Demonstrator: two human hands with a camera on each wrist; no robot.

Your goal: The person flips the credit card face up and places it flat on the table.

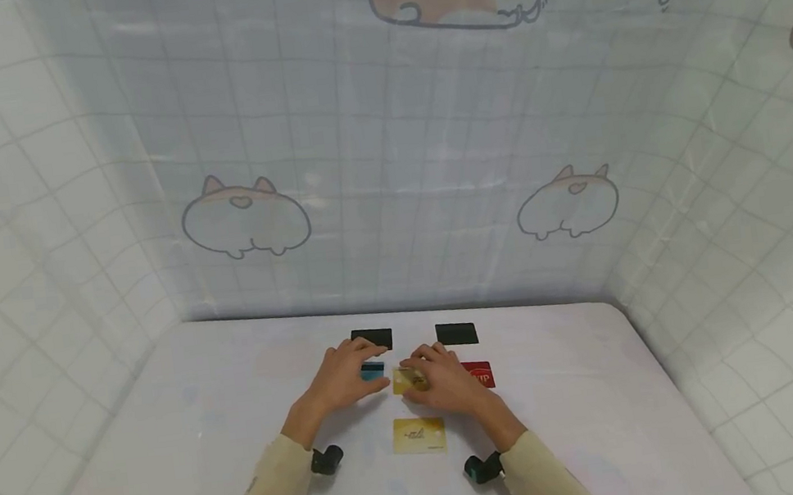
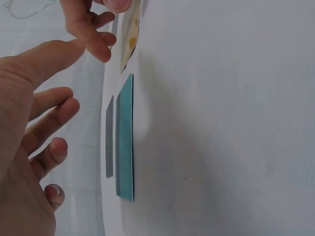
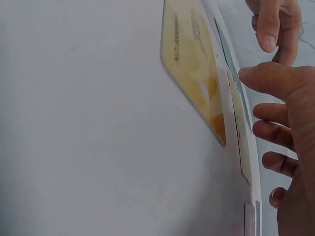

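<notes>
My left hand (image 1: 342, 378) hovers over a blue card (image 1: 371, 373) with a dark stripe; its fingers are spread and loosely bent, with nothing between them. That card (image 2: 126, 147) lies flat in the left wrist view, apart from the fingers. Above a gold card (image 1: 399, 382) in the middle is my right hand (image 1: 452, 381), partly covering it. The right wrist view shows the right thumb and fingers apart, gripping nothing. Nearer to me lies another gold card (image 1: 420, 436) with small print. A red card (image 1: 482, 374) sits just right of the right hand, partly hidden by it.
Two black cards, one at left (image 1: 379, 337) and one at right (image 1: 457, 334), lie farther back on the white table (image 1: 570, 391). Dark wrist devices, left (image 1: 328, 460) and right (image 1: 483, 468), hang below the sleeves. A patterned curtain (image 1: 398, 198) encloses the table.
</notes>
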